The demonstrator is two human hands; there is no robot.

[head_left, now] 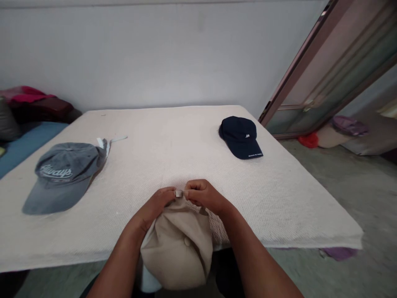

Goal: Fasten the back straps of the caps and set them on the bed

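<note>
Head view: beige baseball cap point(178, 252) at the near edge of the white textured cover point(173, 145), crown button facing up, lower part hanging past that edge. Left hand point(159, 200) is closed on the cap's rear edge, just beside the small metal-looking buckle point(179, 193); right hand point(206, 197) has curled fingers, thumb and index pinching at the strap end on the buckle's other side. Exact finger contact there is too small to tell. Left of the beige baseball cap and a bit farther off, gray "Always" cap point(70, 171) rests upright, brim toward the near left, its loose strap point(118, 138) stretching out at the back. Navy baseball cap point(238, 134) sits beyond and to the right of the beige one, well apart, small white emblem on front, white lettering along brim edge. Pale wall point(161, 58) beyond all three; framed glass door point(310, 91) far right; blue fabric point(29, 142) far left.
</note>
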